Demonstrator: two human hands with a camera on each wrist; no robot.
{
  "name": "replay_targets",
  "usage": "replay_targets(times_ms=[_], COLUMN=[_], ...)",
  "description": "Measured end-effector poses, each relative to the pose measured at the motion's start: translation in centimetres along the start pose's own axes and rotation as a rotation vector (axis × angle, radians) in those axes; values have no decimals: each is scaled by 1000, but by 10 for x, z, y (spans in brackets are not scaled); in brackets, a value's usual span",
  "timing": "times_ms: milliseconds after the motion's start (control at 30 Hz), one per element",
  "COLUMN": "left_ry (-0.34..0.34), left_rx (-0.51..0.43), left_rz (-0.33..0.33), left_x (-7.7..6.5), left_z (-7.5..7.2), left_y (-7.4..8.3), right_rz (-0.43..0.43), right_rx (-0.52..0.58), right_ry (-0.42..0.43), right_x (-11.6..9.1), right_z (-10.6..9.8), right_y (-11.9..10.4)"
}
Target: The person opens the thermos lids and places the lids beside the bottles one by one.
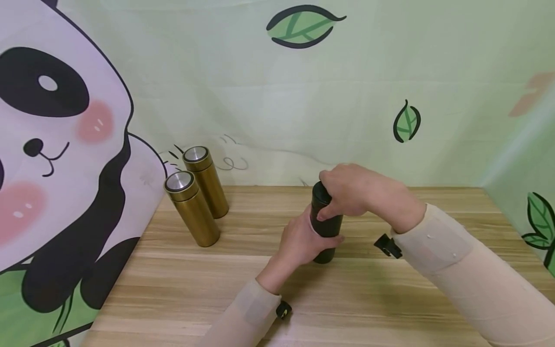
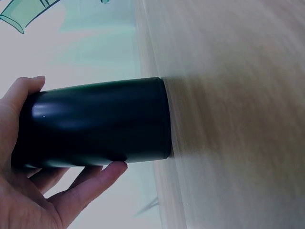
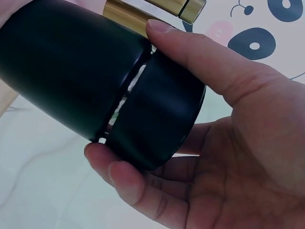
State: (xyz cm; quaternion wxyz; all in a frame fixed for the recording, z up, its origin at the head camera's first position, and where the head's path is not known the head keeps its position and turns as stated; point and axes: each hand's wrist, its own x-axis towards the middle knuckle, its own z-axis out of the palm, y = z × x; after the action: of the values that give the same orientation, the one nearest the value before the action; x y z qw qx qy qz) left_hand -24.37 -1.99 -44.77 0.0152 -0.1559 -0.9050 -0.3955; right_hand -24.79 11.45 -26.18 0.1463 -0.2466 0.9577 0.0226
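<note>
Your left hand (image 1: 299,241) was wrapped round the black flask (image 1: 329,227), your right hand (image 1: 355,193) clamped on its lid (image 3: 157,105). Likely lid-twisting; couldn't tell on or off. Next move seemed to need a steady left grip, right turning. Flask stood upright on the table (image 1: 368,303), left hand below right; two gold flasks (image 1: 192,211) to its left.

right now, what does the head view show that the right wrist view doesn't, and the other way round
Only the head view shows the leaf prints, the right sleeve and the base of the black bottle. Only the right wrist view shows the bright strip below the bottle's cap and the palm of the right hand. Both share that hand gripping the bottle, gold bottle parts and the panda print.
</note>
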Motion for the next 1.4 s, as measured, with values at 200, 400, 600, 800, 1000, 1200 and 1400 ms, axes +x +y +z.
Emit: replay_targets(times_ms=[200,400,600,800,1000,1200,1400], left_ry=[2,-2,-2,0,4,6,1], left_rx=[4,6,5,-1,5,4,-4], left_rz=[1,2,12,4,4,2,4], left_x=[0,0,0,0,1,1,1], left_z=[0,0,0,0,0,1,1], left_y=[1,1,0,0,0,0,-1], right_rz=[-28,-36,-48,-66,-87,-113,-133], right_rx=[-6,-14,-3,2,5,5,-5], right_ry=[2,-4,3,7,2,6,13], right_x=[-2,-3,-4,-5,-4,-5,-4], right_z=[-2,-3,-2,-1,-1,-1,0], right_y=[0,-2,-1,-1,-2,-1,0])
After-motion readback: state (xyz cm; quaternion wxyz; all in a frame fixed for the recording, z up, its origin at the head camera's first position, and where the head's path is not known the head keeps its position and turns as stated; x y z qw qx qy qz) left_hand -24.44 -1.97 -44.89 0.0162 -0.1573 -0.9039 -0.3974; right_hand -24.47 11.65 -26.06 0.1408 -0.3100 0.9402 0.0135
